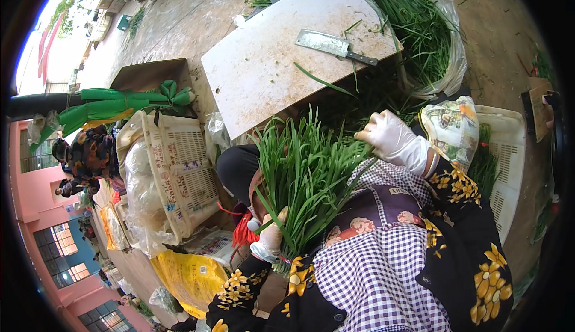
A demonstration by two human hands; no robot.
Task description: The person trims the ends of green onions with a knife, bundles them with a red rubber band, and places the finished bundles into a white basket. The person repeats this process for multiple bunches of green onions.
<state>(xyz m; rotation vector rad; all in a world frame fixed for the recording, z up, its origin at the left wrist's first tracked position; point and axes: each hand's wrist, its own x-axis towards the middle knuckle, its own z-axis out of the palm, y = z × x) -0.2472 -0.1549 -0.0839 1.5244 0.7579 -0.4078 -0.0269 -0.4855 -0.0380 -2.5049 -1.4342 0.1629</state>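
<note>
My left hand (271,236), in a pale glove, is closed around the lower part of a bunch of green garlic chives (310,170). The bunch slants up over my lap, its flat leaf tips fanned out and its cut ends near my left sleeve. My right hand (392,138), in a white glove, is at the right edge of the leaves with its fingers curled; whether it pinches any leaf is hidden. Beyond the bunch, a cleaver (324,43) with a black handle lies on a white board (265,67) with brown stains and scraps of leaf.
A clear plastic bag (454,58) of loose chives stands beyond the board. White plastic crates flank me, one left (191,174) and one right (512,152). Red ties (245,229) hang near my left hand, above a yellow sack (191,278). Another person (92,154) is at far left.
</note>
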